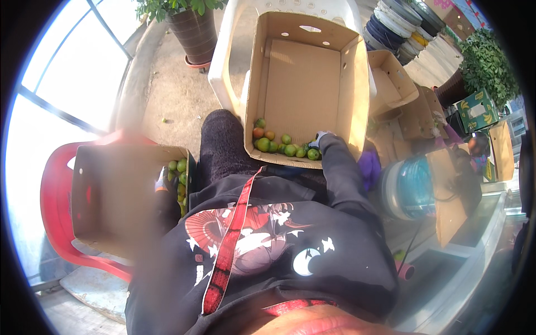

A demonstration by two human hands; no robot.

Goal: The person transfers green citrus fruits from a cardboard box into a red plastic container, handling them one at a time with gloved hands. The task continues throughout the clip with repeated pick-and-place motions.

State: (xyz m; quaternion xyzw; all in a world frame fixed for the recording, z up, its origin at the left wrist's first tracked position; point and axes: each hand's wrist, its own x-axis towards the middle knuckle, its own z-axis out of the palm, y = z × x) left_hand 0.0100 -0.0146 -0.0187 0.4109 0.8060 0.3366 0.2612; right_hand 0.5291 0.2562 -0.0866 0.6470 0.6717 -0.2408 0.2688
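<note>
Before me is a cardboard box [303,83] on a white plastic chair [222,83]. Along its near edge lies a row of mostly green tomatoes [263,145], with a few orange-red ones [258,132] at the left. My gloved right hand [321,139] reaches into the box's near right corner, at the end of that row. Its fingers are mostly hidden, so any hold is unclear. My gloved left hand [161,181] is inside a second cardboard box [113,197] on my left, beside green and yellowish tomatoes [181,166]. Its fingertips are not clearly visible.
A red plastic chair [56,201] holds the left box. Potted plants [192,33], stacked buckets [395,25] and more cardboard boxes [389,79] stand farther out. At right are a blue water jug [408,188] and a glass-topped surface [452,268]. One small green fruit [164,120] lies on the floor.
</note>
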